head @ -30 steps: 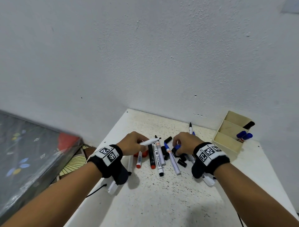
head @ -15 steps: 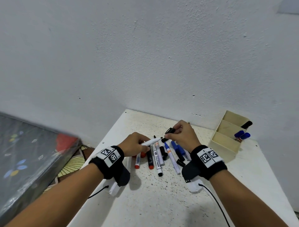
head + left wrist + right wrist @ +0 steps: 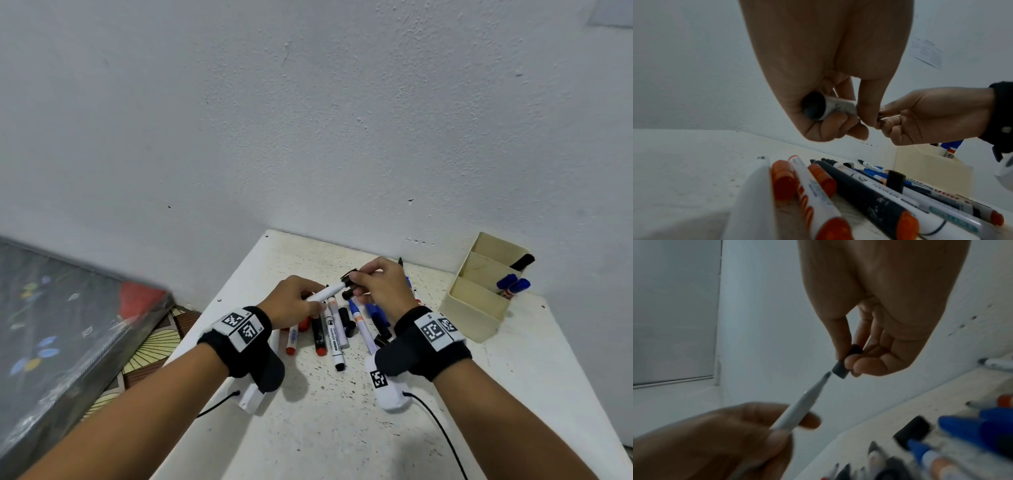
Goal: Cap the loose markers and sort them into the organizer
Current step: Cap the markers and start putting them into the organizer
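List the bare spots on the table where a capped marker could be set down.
Bare table shows between the forearms, nearer than the marker pile, and along the far edge by the wall. The organizer's near compartment looks empty. It is crowded under both hands, from the red markers to the blue ones.

We see a white marker (image 3: 324, 294) held mid-frame, its tip just short of a black cap (image 3: 846, 364); loose markers (image 3: 334, 334) lie below, beige organizer (image 3: 476, 308) at right.
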